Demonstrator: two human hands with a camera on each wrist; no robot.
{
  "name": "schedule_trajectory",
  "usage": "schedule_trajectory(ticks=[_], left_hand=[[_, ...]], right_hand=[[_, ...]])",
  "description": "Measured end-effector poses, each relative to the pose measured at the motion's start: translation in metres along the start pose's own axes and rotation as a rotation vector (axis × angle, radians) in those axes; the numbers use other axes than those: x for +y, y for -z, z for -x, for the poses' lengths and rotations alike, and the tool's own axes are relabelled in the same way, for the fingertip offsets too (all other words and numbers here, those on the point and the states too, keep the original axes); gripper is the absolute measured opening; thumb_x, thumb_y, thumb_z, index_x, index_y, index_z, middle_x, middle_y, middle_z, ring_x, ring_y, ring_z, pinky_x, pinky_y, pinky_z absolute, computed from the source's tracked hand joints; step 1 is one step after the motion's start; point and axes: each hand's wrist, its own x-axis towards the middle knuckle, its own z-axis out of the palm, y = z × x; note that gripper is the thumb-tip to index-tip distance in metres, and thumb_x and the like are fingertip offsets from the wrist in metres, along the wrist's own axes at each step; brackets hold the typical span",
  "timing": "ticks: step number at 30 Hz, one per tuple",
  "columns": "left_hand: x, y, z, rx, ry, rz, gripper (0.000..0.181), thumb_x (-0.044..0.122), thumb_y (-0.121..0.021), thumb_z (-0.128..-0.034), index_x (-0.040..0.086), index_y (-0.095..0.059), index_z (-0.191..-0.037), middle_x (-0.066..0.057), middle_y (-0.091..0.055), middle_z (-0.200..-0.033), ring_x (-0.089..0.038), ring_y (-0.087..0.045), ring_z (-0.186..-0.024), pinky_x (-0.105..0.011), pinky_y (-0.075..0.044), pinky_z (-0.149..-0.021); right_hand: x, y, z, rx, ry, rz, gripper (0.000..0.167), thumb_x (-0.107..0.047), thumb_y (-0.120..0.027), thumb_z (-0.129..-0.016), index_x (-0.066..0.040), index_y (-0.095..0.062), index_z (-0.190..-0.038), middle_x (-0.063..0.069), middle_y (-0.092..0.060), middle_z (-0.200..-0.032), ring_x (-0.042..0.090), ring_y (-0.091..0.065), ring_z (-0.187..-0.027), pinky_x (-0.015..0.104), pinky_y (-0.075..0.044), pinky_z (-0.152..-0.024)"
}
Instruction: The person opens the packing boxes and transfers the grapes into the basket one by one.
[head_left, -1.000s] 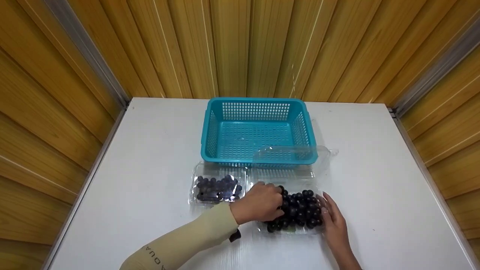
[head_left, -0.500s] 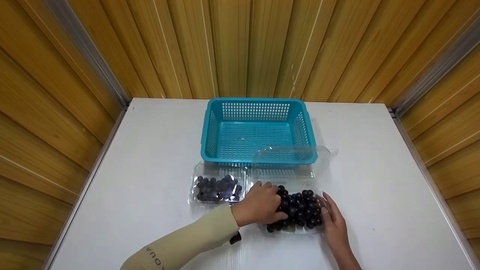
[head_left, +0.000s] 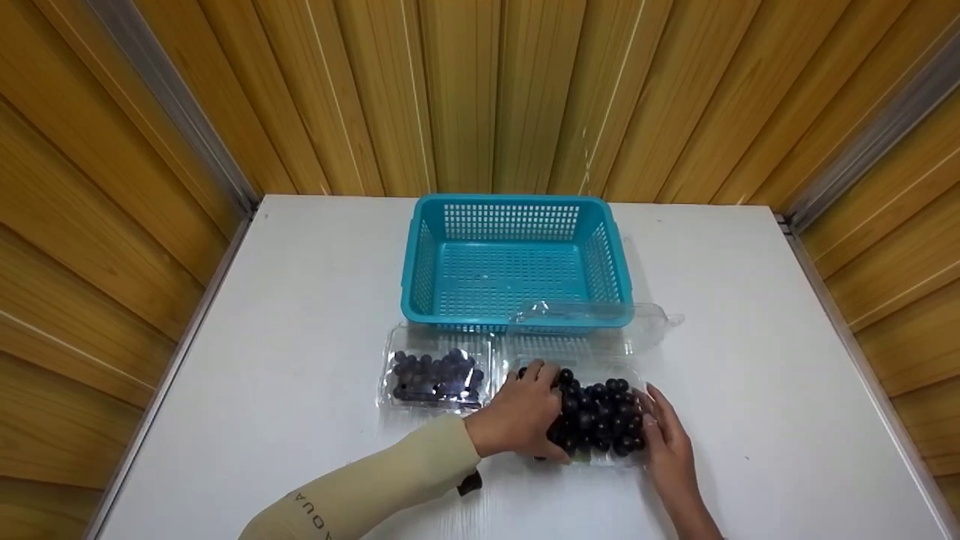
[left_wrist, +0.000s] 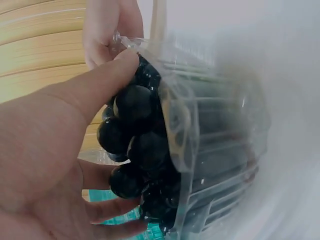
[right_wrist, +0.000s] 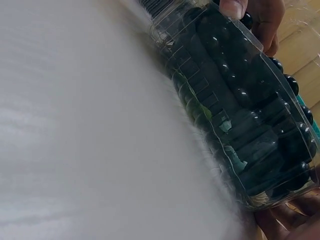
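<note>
A bunch of dark grapes [head_left: 600,416] fills an opened clear plastic clamshell box [right_wrist: 195,102] on the white table. My left hand [head_left: 521,412] grips the left end of the bunch, its thumb on the near side by the rim and its fingers on the far side. In the left wrist view, the grapes lie between that thumb and fingers, against the box wall [left_wrist: 220,150]. My right hand [head_left: 670,450] holds the right end of the box between thumb and fingers. The box's raised lid [head_left: 649,330] leans back over the basket's front rim.
Left of the opened box stands a second clear box [head_left: 390,367] with dark grapes inside, its lid closed. Behind both is a turquoise plastic basket [head_left: 517,199] with mesh walls. Wood-patterned panels [head_left: 465,97] enclose the table [head_left: 315,300].
My left hand has spread wider, its thumb sliding down from the grapes toward the near rim. The box's lid has dipped slightly toward me. My right hand stays in place.
</note>
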Motion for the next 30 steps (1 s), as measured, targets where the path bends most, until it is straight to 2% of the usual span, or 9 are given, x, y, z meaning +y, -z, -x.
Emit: schedule_trajectory(ticks=[3, 6, 10, 14, 17, 21, 24, 27, 30], left_hand=[[0.002, -0.001, -0.002, -0.050, 0.016, 0.006, 0.068, 0.070, -0.072, -0.0673, 0.011, -0.070, -0.100, -0.008, -0.035, -0.148, -0.029, -0.041, -0.134, -0.046, -0.050, -0.096], [0.003, -0.001, -0.003, -0.095, 0.028, -0.005, 0.083, 0.066, -0.073, -0.0692, 0.006, -0.061, -0.125, -0.008, -0.032, -0.150, -0.030, -0.042, -0.134, -0.044, -0.052, -0.094], [0.003, -0.002, -0.004, -0.107, 0.029, -0.005, 0.091, 0.063, -0.072, -0.0718, 0.004, -0.049, -0.137, -0.009, -0.031, -0.152, -0.031, -0.042, -0.135, -0.043, -0.052, -0.094], [0.001, -0.004, -0.005, -0.068, 0.014, 0.074, 0.086, 0.056, -0.074, -0.0729, 0.001, -0.048, -0.133, -0.011, -0.035, -0.147, -0.029, -0.042, -0.133, -0.034, -0.054, -0.089], [-0.001, -0.003, -0.006, -0.051, 0.007, 0.145, 0.082, 0.052, -0.076, -0.0726, 0.000, -0.047, -0.129, -0.011, -0.037, -0.144, -0.028, -0.041, -0.132, -0.027, -0.053, -0.091], [-0.003, 0.001, -0.007, -0.046, 0.020, 0.215, 0.081, 0.048, -0.078, -0.0725, 0.000, -0.046, -0.129, -0.011, -0.037, -0.145, -0.026, -0.041, -0.133, -0.027, -0.047, -0.100], [-0.004, 0.004, -0.007, -0.036, 0.029, 0.261, 0.075, 0.046, -0.077, -0.0731, 0.002, -0.048, -0.126, -0.011, -0.039, -0.145, -0.024, -0.041, -0.133, -0.027, -0.046, -0.102], [-0.005, 0.006, -0.007, -0.027, 0.030, 0.294, 0.065, 0.045, -0.077, -0.0737, 0.005, -0.050, -0.117, -0.009, -0.042, -0.142, -0.022, -0.044, -0.129, -0.027, -0.046, -0.102], [-0.005, 0.009, -0.006, -0.020, 0.037, 0.332, 0.055, 0.044, -0.078, -0.0731, 0.009, -0.051, -0.106, -0.004, -0.047, -0.132, -0.017, -0.047, -0.118, -0.025, -0.048, -0.096]], right_hand=[[0.001, 0.000, -0.001, 0.000, -0.013, -0.002, 0.048, -0.017, -0.034, -0.106, -0.012, -0.026, -0.152, 0.013, -0.041, -0.151, -0.025, -0.037, -0.118, 0.000, -0.030, -0.097], [0.000, 0.000, -0.001, -0.002, -0.023, -0.011, 0.048, -0.016, -0.033, -0.106, -0.012, -0.025, -0.153, 0.013, -0.040, -0.152, -0.025, -0.037, -0.119, 0.000, -0.030, -0.097], [-0.002, 0.000, 0.000, 0.000, -0.022, -0.023, 0.048, -0.015, -0.033, -0.106, -0.012, -0.025, -0.153, 0.012, -0.040, -0.152, -0.021, -0.037, -0.121, 0.001, -0.029, -0.098], [-0.003, 0.000, 0.001, 0.009, -0.007, -0.041, 0.048, -0.015, -0.033, -0.106, -0.012, -0.026, -0.153, 0.013, -0.041, -0.151, -0.020, -0.038, -0.122, 0.001, -0.030, -0.099], [-0.003, -0.001, 0.001, 0.012, 0.002, -0.058, 0.048, -0.015, -0.033, -0.106, -0.011, -0.026, -0.152, 0.015, -0.041, -0.151, -0.021, -0.039, -0.121, 0.001, -0.030, -0.099], [-0.003, -0.001, 0.001, 0.011, -0.006, -0.078, 0.048, -0.014, -0.033, -0.105, -0.010, -0.025, -0.153, 0.015, -0.040, -0.151, -0.022, -0.040, -0.118, 0.002, -0.034, -0.096], [-0.002, -0.001, 0.001, 0.007, -0.016, -0.084, 0.048, -0.013, -0.033, -0.105, -0.010, -0.025, -0.153, 0.016, -0.039, -0.152, -0.021, -0.042, -0.116, 0.002, -0.037, -0.094], [-0.003, -0.001, 0.000, 0.004, -0.022, -0.090, 0.048, -0.012, -0.033, -0.105, -0.010, -0.025, -0.153, 0.016, -0.039, -0.152, -0.020, -0.044, -0.115, 0.003, -0.038, -0.093], [-0.004, -0.001, 0.000, 0.000, -0.032, -0.093, 0.049, -0.012, -0.033, -0.105, -0.010, -0.024, -0.153, 0.015, -0.039, -0.152, -0.021, -0.043, -0.115, 0.002, -0.036, -0.095]])
